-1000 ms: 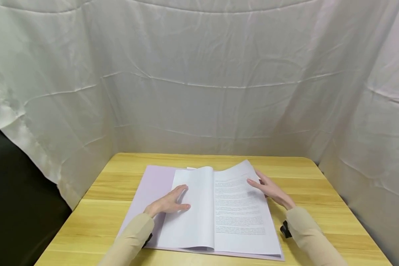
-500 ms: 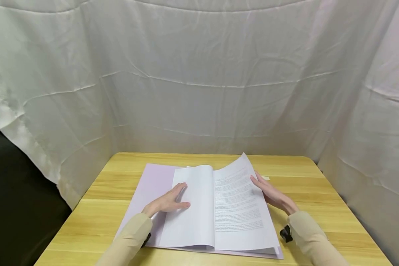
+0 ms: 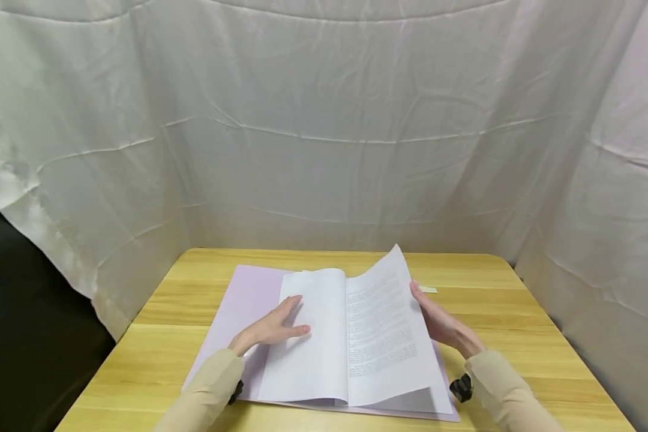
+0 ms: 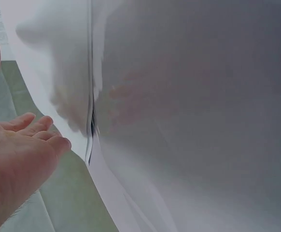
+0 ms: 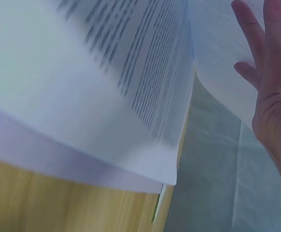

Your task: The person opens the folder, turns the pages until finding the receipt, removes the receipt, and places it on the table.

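An open booklet of white sheets lies on a lilac folder (image 3: pixel 243 300) on the table. My left hand (image 3: pixel 272 327) rests on the blank left-hand page (image 3: pixel 324 354), fingers stretched and thumb apart; the left wrist view shows this hand (image 4: pixel 24 159) from close by. At the right, a printed page (image 3: pixel 383 336) is lifted, its far corner raised and its near corner off the sheet below. My right hand (image 3: pixel 437 321) is at that page's right edge, partly hidden behind it. Straight, spread fingers of the right hand (image 5: pixel 271 72) lie against the lifted paper in the right wrist view.
Light wood table (image 3: pixel 518 336) surrounds the folder. A small pale strip (image 3: pixel 428 290) lies beyond my right hand. Grey-white cloth (image 3: pixel 324 174) hangs behind and on both sides, with a black area (image 3: pixel 27 336) at the left.
The printed right-hand page has risen and tilted leftward, uncovering the sheet beneath at the near corner. My right hand has slid behind its edge. The left hand stays nearly in place.
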`<state>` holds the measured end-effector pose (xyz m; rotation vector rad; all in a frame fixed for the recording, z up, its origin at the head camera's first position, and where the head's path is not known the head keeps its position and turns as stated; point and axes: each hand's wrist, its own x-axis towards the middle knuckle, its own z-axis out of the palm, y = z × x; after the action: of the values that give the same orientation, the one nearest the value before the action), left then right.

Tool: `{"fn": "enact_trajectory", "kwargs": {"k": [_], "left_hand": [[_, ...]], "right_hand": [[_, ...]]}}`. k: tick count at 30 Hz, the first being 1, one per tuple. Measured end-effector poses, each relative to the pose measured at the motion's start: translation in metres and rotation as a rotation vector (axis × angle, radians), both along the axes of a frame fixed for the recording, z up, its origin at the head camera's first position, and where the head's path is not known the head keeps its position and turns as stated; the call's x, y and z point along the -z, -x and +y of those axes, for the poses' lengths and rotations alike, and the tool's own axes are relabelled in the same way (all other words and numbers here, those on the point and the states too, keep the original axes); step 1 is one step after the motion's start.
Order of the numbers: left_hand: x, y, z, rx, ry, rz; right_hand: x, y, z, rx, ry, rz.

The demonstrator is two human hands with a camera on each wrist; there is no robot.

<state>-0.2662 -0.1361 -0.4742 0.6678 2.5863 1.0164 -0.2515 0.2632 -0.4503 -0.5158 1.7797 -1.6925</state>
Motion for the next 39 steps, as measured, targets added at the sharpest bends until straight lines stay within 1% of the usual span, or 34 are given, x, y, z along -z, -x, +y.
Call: {"fn": "enact_trajectory", "kwargs": {"k": [4,8,13,18,21,25,27,33,39], "left_hand": [[-0.002,-0.002,0.001,-0.019,-0.015,-0.011],[-0.004,-0.006,0.001,-0.035,-0.038,-0.029],[-0.005,-0.008,0.002,-0.053,-0.066,-0.044],[-0.009,-0.01,0.006,-0.064,-0.1,-0.059],[-0.011,-0.011,0.009,-0.07,-0.123,-0.071],[-0.013,-0.012,0.012,-0.071,-0.148,-0.077],[-0.014,-0.013,0.014,-0.07,-0.159,-0.084],[-0.018,-0.011,0.02,-0.035,-0.218,-0.106],[-0.021,-0.009,0.024,0.004,-0.309,-0.166]], "right_hand": [[-0.003,-0.003,-0.003,-0.005,0.012,-0.025],[-0.005,-0.006,-0.007,-0.009,0.029,-0.005],[-0.007,-0.007,-0.014,-0.057,0.113,0.026],[-0.009,-0.007,-0.018,-0.093,0.189,0.018],[-0.01,-0.008,-0.021,-0.077,0.165,0.019],[-0.009,-0.009,-0.027,-0.047,0.096,0.018],[-0.01,-0.01,-0.03,-0.05,0.084,0.019],[-0.01,-0.01,-0.036,-0.073,0.12,0.043],[-0.007,-0.008,-0.042,-0.057,0.119,0.007]]}}
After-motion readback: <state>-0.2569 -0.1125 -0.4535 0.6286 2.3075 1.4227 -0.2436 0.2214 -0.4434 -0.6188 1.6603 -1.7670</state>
